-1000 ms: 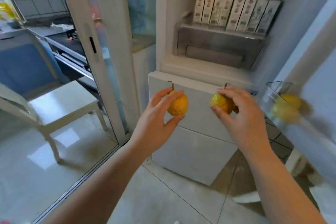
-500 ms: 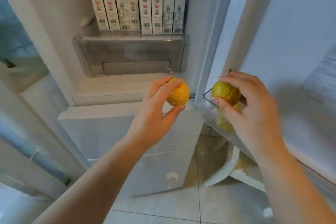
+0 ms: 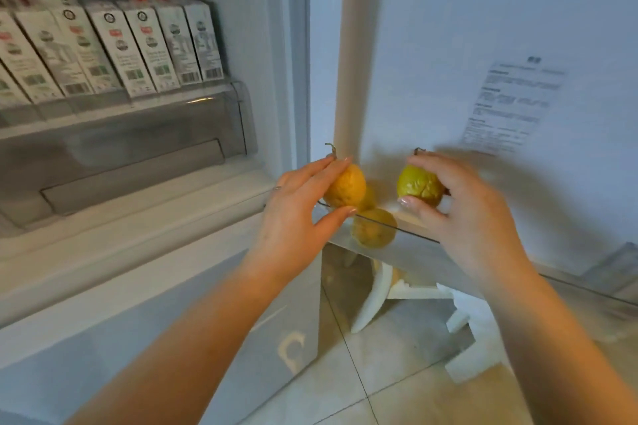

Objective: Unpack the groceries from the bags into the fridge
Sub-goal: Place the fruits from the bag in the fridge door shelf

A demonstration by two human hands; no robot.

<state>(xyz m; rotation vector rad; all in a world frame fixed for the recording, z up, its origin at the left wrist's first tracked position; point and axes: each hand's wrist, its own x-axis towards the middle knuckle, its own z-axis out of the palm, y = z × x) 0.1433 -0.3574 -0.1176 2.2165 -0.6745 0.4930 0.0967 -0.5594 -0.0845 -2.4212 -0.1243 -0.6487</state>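
View: over the last second the head has turned from the fridge front to the open door, so the door bin now sits right under both hands.
Left hand: fingers and thumb curl round an orange-yellow fruit, stem up; it has moved right, from in front of the drawers to just above the bin's near corner.
Right hand: fingertips pinch a greener fruit, stem up too; it is held over the bin, further along the rim than the left one.
Bin contents: one fruit already lies inside, seen through the clear wall; a second seems to lie behind it, mostly hidden.
Fridge interior: cartons stand in a row on the shelf at left, untouched.
Meaning for task: both fruits have come from mid-air carry to the drop point; neither is released yet.
Next, as judged: lower each past the rim and let go beside the ones inside.
Risk: round fruit may roll against the others or tip over the low wall.
Bags: not in view.
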